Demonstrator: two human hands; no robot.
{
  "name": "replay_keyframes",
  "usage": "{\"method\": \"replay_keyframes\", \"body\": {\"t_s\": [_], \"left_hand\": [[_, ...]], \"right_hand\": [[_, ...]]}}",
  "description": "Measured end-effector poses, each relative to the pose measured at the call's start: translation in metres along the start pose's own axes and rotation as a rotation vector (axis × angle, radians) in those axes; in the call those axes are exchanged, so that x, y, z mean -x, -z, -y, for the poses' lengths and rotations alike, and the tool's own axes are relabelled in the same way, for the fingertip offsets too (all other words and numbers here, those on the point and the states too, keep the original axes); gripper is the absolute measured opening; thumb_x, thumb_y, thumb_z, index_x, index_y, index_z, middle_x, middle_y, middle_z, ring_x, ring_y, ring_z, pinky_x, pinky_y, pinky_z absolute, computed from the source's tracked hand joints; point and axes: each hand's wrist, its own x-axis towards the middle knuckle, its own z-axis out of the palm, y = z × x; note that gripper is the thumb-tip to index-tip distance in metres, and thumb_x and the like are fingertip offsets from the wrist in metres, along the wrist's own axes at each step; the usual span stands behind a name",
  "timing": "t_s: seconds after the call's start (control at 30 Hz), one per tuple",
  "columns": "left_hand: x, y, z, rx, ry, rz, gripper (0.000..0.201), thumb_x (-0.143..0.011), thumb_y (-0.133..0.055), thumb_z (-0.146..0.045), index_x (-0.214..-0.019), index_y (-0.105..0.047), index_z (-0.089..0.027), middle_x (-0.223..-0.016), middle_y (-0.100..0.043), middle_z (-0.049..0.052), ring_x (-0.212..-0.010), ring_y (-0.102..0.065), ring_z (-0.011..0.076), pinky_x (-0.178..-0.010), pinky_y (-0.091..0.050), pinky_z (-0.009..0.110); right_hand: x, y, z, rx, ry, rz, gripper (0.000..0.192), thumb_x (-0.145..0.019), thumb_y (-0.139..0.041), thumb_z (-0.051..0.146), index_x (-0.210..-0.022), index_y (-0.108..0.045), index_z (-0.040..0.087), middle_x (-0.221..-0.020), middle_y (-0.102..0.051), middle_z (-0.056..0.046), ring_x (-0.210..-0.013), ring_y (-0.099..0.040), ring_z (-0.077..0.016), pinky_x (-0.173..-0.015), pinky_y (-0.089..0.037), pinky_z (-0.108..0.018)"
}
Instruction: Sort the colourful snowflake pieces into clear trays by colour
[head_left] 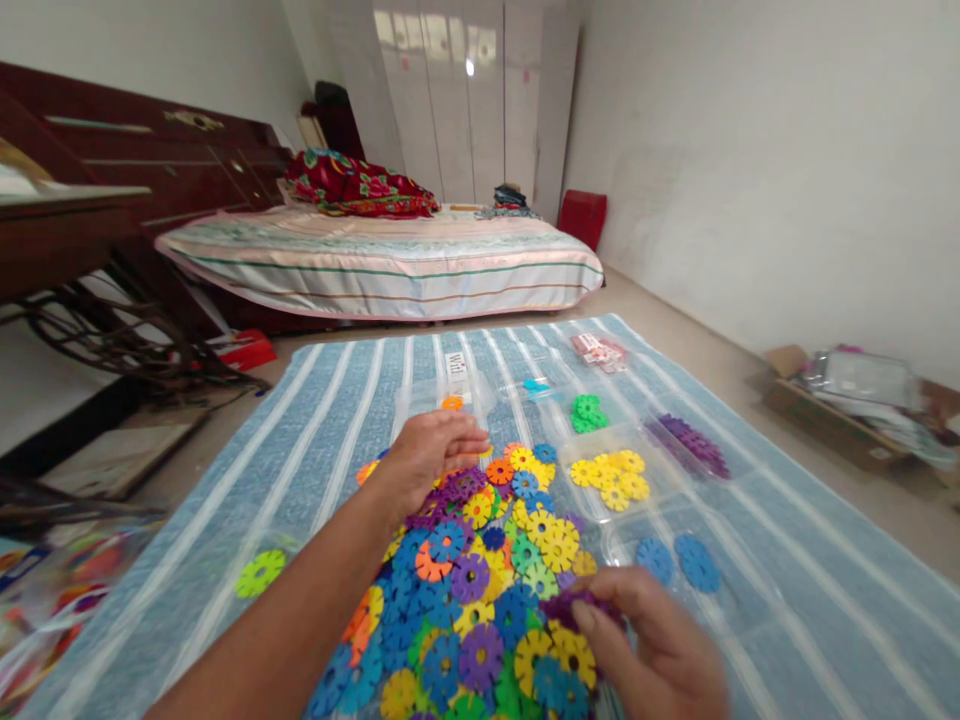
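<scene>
A heap of toothed plastic interlocking discs (480, 590) in many colours lies in front of me. My left hand (435, 455) hovers at the heap's far left side, its fingers stretched out to the right above some purple discs (459, 487). At the near right edge, my right hand (660, 640) pinches dark purple discs (581, 606) between thumb and fingers; how many cannot be made out. Clear trays to the right hold sorted discs: yellow discs (611, 477), blue discs (679, 562), purple discs (690, 445) and green discs (588, 412).
A striped blue cloth (315, 430) covers the work surface. Further trays hold a lime disc (260, 573), an orange disc (452, 403) and light blue pieces (535, 385). A bag of reddish pieces (598, 352) lies far right. Beyond stand a bed (390, 260) and a cardboard box (832, 420).
</scene>
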Motion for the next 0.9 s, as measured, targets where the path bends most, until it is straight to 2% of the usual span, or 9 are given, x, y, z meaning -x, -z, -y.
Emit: {"method": "replay_keyframes", "body": {"t_s": [0.07, 0.17, 0.3, 0.37, 0.43, 0.53, 0.63, 0.77, 0.9], "left_hand": [[0.022, 0.009, 0.010, -0.134, -0.009, 0.033, 0.025, -0.068, -0.069, -0.033, -0.083, -0.063, -0.013, -0.083, -0.073, 0.010, -0.072, -0.069, 0.0172, -0.064, -0.054, 0.025], [0.052, 0.021, 0.026, -0.290, -0.068, 0.018, 0.030, -0.064, -0.070, -0.040, -0.082, -0.065, -0.016, -0.078, -0.073, 0.007, -0.071, -0.069, 0.0199, -0.066, -0.054, 0.028], [0.082, 0.036, 0.045, -0.367, -0.142, -0.072, 0.036, -0.061, -0.070, -0.047, -0.082, -0.067, -0.019, -0.076, -0.073, 0.004, -0.075, -0.069, 0.0229, -0.071, -0.053, 0.031], [0.095, 0.044, 0.052, -0.393, -0.158, -0.140, 0.035, -0.059, -0.071, -0.049, -0.080, -0.068, -0.021, -0.076, -0.073, 0.003, -0.077, -0.068, 0.0231, -0.073, -0.052, 0.030], [0.107, 0.053, 0.057, -0.428, -0.165, -0.190, 0.035, -0.058, -0.071, -0.050, -0.079, -0.069, -0.022, -0.075, -0.073, 0.002, -0.075, -0.067, 0.0229, -0.073, -0.052, 0.029], [0.123, 0.067, 0.063, -0.494, -0.173, -0.222, 0.035, -0.062, -0.069, -0.051, -0.085, -0.069, -0.024, -0.079, -0.073, 0.001, -0.075, -0.067, 0.0222, -0.071, -0.051, 0.027], [0.133, 0.077, 0.072, -0.588, -0.204, -0.252, 0.032, -0.069, -0.065, -0.049, -0.090, -0.069, -0.025, -0.086, -0.073, 0.000, -0.081, -0.066, 0.0214, -0.073, -0.050, 0.026], [0.139, 0.082, 0.089, -0.692, -0.246, -0.279, 0.027, -0.074, -0.060, -0.045, -0.091, -0.068, -0.025, -0.092, -0.072, 0.001, -0.086, -0.066, 0.0212, -0.079, -0.049, 0.026], [0.141, 0.084, 0.108, -0.782, -0.348, -0.341, 0.027, -0.077, -0.055, -0.042, -0.092, -0.066, -0.023, -0.105, -0.069, 0.004, -0.099, -0.062, 0.0222, -0.094, -0.045, 0.032]], "right_hand": [[-0.026, 0.026, 0.007, 0.097, 0.046, -0.059, 0.019, -0.077, -0.063, 0.042, -0.076, -0.068, 0.023, -0.070, -0.067, -0.001, -0.065, -0.060, -0.0172, -0.060, -0.047, -0.027], [-0.078, 0.066, 0.006, 0.270, 0.149, -0.154, 0.024, -0.078, -0.063, 0.044, -0.082, -0.066, 0.021, -0.074, -0.068, -0.003, -0.066, -0.062, -0.0179, -0.064, -0.048, -0.030], [-0.148, 0.105, -0.012, 0.703, 0.357, -0.369, 0.030, -0.079, -0.054, 0.047, -0.078, -0.066, 0.019, -0.071, -0.066, -0.005, -0.063, -0.059, -0.0184, -0.065, -0.045, -0.032], [-0.171, 0.116, -0.024, 0.914, 0.347, -0.354, 0.031, -0.081, -0.049, 0.044, -0.080, -0.067, 0.018, -0.074, -0.067, -0.007, -0.066, -0.060, -0.0211, -0.063, -0.044, -0.033], [-0.182, 0.122, -0.035, 1.067, 0.296, -0.286, 0.034, -0.080, -0.048, 0.045, -0.082, -0.068, 0.018, -0.079, -0.069, -0.010, -0.069, -0.061, -0.0239, -0.061, -0.043, -0.034], [-0.170, 0.119, -0.039, 1.097, 0.337, -0.243, 0.039, -0.080, -0.048, 0.050, -0.082, -0.069, 0.017, -0.082, -0.070, -0.012, -0.071, -0.063, -0.0256, -0.062, -0.045, -0.035], [-0.135, 0.103, -0.028, 0.939, 0.455, -0.208, 0.039, -0.083, -0.047, 0.051, -0.080, -0.069, 0.019, -0.080, -0.071, -0.009, -0.072, -0.065, -0.0234, -0.066, -0.047, -0.035], [-0.076, 0.064, -0.005, 0.713, 0.552, 0.043, 0.025, -0.084, -0.052, 0.042, -0.079, -0.068, 0.024, -0.078, -0.072, -0.004, -0.070, -0.067, -0.0198, -0.069, -0.051, -0.033], [-0.022, 0.018, -0.001, 0.543, 0.600, 0.304, 0.013, -0.086, -0.055, 0.028, -0.086, -0.068, 0.024, -0.084, -0.072, -0.004, -0.080, -0.067, -0.0192, -0.076, -0.053, -0.034]]}}
